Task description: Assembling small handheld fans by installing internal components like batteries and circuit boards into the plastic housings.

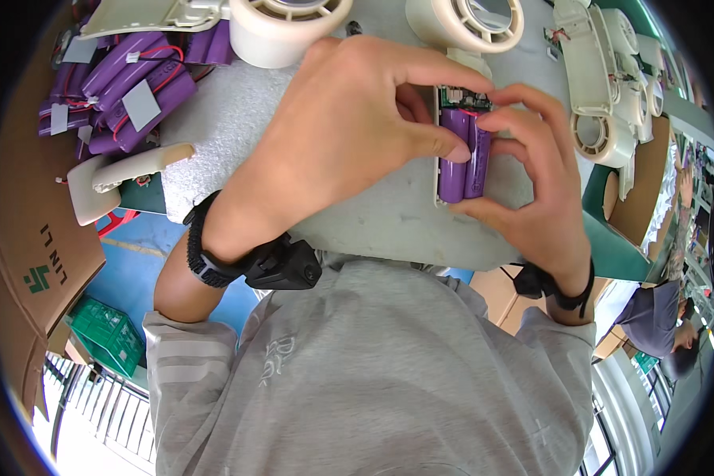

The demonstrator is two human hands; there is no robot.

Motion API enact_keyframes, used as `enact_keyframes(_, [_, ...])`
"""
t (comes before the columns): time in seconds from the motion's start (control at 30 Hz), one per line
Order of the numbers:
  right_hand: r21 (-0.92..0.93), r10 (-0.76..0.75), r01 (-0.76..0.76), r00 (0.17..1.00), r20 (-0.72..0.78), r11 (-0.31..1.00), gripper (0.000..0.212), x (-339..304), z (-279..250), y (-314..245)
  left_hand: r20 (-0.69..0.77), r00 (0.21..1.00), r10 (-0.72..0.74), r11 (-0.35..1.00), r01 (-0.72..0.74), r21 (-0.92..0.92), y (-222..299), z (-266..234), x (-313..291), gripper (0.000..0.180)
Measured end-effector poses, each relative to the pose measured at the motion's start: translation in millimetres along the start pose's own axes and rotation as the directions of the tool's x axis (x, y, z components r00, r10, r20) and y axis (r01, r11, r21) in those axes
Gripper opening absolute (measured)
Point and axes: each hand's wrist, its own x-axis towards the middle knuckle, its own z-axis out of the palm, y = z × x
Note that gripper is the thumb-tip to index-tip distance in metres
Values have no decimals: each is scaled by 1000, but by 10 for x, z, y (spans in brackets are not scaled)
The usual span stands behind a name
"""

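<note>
In front of me, above the table, is a purple battery pack (454, 163) of two cells side by side, seated in a narrow pale housing (436, 182) that shows only as a thin edge. A green circuit board (462, 98) with small parts lies at the pack's far end, and a red wire runs between them. My left hand (337, 119) reaches across from the left, its thumb pressed on the cells and its index finger at the board's far edge. My right hand (541, 170) curls round the right side, fingertips on the cells and thumb at the near end.
Several wired purple battery packs (135, 87) are piled at the far left, beside white foam sheeting (206, 119). Round cream housings (282, 32) stand at the back, with more cream shells (591, 71) on the right. Cardboard boxes flank the table; a person (650, 317) is at far right.
</note>
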Motion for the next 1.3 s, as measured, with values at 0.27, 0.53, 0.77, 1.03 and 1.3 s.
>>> enact_keyframes(0.27, [-98,-12,8,999,-40,995,80,-70,-3,-79,-32,994,102,995,-102,6,-5,-14,-25,45])
enact_keyframes(0.53, [-159,-82,88,996,46,983,74,-44,-29,-97,-58,992,114,992,-116,-38,3,0,-51,42])
enact_keyframes(0.77, [-260,-83,101,993,80,960,73,-38,-31,-168,-77,980,181,982,-185,-39,-21,2,-63,43])
enact_keyframes(1.03, [-424,-211,242,970,118,873,78,17,5,-187,-28,956,292,953,-289,89,-50,36,-77,55])
enact_keyframes(1.3, [-672,-212,-131,890,-403,729,47,743,-53,-302,-226,932,285,959,-276,71,-46,87,-122,69])
